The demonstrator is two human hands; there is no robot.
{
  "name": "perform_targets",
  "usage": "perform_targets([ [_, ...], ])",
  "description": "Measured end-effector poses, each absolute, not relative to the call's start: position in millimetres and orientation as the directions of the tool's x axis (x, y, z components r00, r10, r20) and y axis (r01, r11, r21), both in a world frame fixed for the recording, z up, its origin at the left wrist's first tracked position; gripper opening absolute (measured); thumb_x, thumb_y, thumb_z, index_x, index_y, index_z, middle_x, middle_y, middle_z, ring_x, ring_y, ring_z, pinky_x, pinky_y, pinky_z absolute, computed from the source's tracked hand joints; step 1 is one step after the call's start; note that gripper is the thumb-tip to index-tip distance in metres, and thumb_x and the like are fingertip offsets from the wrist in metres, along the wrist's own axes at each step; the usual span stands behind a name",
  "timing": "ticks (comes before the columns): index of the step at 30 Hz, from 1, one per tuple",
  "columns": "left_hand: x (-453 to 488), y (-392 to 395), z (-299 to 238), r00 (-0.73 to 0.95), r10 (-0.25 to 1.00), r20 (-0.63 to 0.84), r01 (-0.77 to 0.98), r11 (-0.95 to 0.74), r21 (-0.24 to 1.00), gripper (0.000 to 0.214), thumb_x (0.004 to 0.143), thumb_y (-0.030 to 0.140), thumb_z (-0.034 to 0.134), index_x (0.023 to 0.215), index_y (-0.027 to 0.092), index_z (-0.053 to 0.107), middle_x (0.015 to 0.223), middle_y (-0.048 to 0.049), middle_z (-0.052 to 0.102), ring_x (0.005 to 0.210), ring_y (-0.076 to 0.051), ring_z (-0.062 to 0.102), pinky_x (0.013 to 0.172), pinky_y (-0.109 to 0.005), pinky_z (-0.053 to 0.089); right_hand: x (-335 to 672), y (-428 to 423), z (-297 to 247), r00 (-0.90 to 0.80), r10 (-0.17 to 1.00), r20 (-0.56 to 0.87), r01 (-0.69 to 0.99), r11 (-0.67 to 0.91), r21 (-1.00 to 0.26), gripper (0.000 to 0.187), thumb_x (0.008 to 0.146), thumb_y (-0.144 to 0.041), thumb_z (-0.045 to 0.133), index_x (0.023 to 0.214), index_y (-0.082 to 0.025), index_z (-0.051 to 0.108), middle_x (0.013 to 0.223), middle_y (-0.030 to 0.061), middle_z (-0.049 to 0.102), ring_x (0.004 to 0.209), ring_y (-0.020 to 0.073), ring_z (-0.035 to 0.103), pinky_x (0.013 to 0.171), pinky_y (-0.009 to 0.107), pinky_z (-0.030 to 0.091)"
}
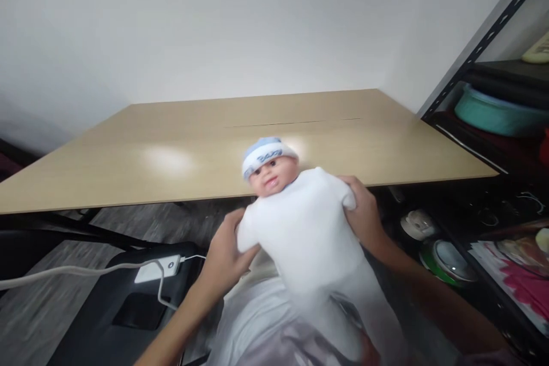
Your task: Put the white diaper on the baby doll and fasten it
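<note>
A baby doll [309,234] with a white cloth body and a blue-and-white knit cap [268,154] leans face up above my lap, its head over the table's front edge. My left hand [227,251] is wrapped round the doll's arm on the left side, thumb in front. On the other side, my right hand [362,209] grips the opposite arm near its end. The doll's head tilts to the left. Its legs hang down toward the bottom of the view, where they blur.
A wooden table [193,143] stretches ahead to a white partition [257,40]. At lower left, a black seat [98,309] bears a white power bank [158,269] with cables and a dark flat object [139,310]. Shelves at right hold a teal basin [500,111] and several containers.
</note>
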State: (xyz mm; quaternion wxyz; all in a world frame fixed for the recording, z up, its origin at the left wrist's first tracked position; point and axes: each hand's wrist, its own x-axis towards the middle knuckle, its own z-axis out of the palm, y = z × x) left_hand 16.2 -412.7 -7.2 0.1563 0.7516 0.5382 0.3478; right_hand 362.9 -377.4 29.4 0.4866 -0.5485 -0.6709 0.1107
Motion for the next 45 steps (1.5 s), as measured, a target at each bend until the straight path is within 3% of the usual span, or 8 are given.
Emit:
perform_targets([
  [5, 24.5, -309.7, 40.9, 0.365, 0.920, 0.141, 0.663, -0.363, 0.655, 0.060, 0.097, 0.060, 0.071, 0.142, 0.026, 0.049, 0.135, -0.0113, 0.077, 0.110, -0.033, 0.078, 0.090, -0.042, 0.058, 405.9, -317.8, 33.3, -0.113, 0.805, 0.583, 0.871, 0.363, -0.333, 0.022, 0.096, -0.024, 0.065, 0.117, -0.023, 0.072, 0.111, 0.0112, 0.078, 0.103, 0.0333, 0.072, 0.086, 0.042, 0.054],
  [8, 27.8, -259.9, 43.3, 0.395, 0.917, 0.053, 0.686, -0.332, 0.648, 0.066, 0.093, 0.064, 0.075, 0.140, 0.026, 0.051, 0.124, -0.0092, 0.079, 0.101, -0.032, 0.077, 0.083, -0.039, 0.055, 423.4, -286.5, 20.9, -0.187, 0.829, 0.528, 0.910, 0.348, -0.225, 0.019, 0.100, -0.026, 0.065, 0.118, -0.022, 0.072, 0.111, 0.0119, 0.078, 0.104, 0.0345, 0.071, 0.085, 0.042, 0.053],
  [16, 18.4, -216.6, 18.4, 0.364, 0.928, 0.078, 0.708, -0.330, 0.624, 0.063, 0.092, 0.065, 0.077, 0.135, 0.023, 0.059, 0.130, -0.0117, 0.077, 0.110, -0.033, 0.075, 0.090, -0.044, 0.056, 437.5, -265.1, -24.7, -0.142, 0.865, 0.481, 0.909, 0.307, -0.283, 0.029, 0.107, -0.035, 0.061, 0.131, -0.022, 0.068, 0.122, 0.0136, 0.078, 0.112, 0.0367, 0.071, 0.093, 0.046, 0.056],
  [23, -24.9, -218.4, -5.7, 0.397, 0.880, 0.259, 0.785, -0.472, 0.401, 0.053, 0.102, 0.070, 0.070, 0.131, 0.026, 0.068, 0.119, -0.0095, 0.079, 0.109, -0.036, 0.071, 0.094, -0.049, 0.055, 450.4, -254.9, -32.7, -0.135, 0.891, 0.433, 0.889, 0.303, -0.345, 0.035, 0.111, -0.053, 0.059, 0.128, -0.023, 0.066, 0.114, 0.0133, 0.076, 0.106, 0.0370, 0.071, 0.090, 0.049, 0.057],
  [32, -36.7, -97.9, -10.2, 0.430, 0.863, 0.266, 0.785, -0.503, 0.362, 0.057, 0.102, 0.077, 0.062, 0.123, 0.024, 0.068, 0.110, -0.0100, 0.078, 0.102, -0.035, 0.073, 0.089, -0.046, 0.055, 438.7, -117.5, -23.6, -0.247, 0.893, 0.377, 0.863, 0.379, -0.333, 0.035, 0.109, -0.053, 0.057, 0.119, -0.022, 0.067, 0.114, 0.0153, 0.076, 0.104, 0.0362, 0.071, 0.091, 0.048, 0.057],
  [40, -36.4, 3.4, -17.7, 0.310, 0.886, 0.344, 0.838, -0.425, 0.341, 0.067, 0.100, 0.083, 0.061, 0.131, 0.024, 0.069, 0.122, -0.0131, 0.080, 0.109, -0.036, 0.075, 0.090, -0.044, 0.055, 430.2, -5.3, -27.3, -0.187, 0.892, 0.413, 0.902, 0.322, -0.288, 0.035, 0.105, -0.051, 0.056, 0.119, -0.022, 0.068, 0.119, 0.0166, 0.077, 0.109, 0.0364, 0.069, 0.094, 0.047, 0.055],
  [45, -34.3, 63.0, -20.2, 0.229, 0.872, 0.433, 0.868, -0.384, 0.314, 0.075, 0.096, 0.084, 0.063, 0.134, 0.021, 0.068, 0.124, -0.0157, 0.080, 0.115, -0.040, 0.072, 0.098, -0.048, 0.054, 423.6, 55.3, -29.1, -0.135, 0.893, 0.429, 0.936, 0.258, -0.241, 0.033, 0.094, -0.042, 0.062, 0.117, -0.019, 0.067, 0.116, 0.0192, 0.076, 0.109, 0.0393, 0.067, 0.095, 0.051, 0.055],
])
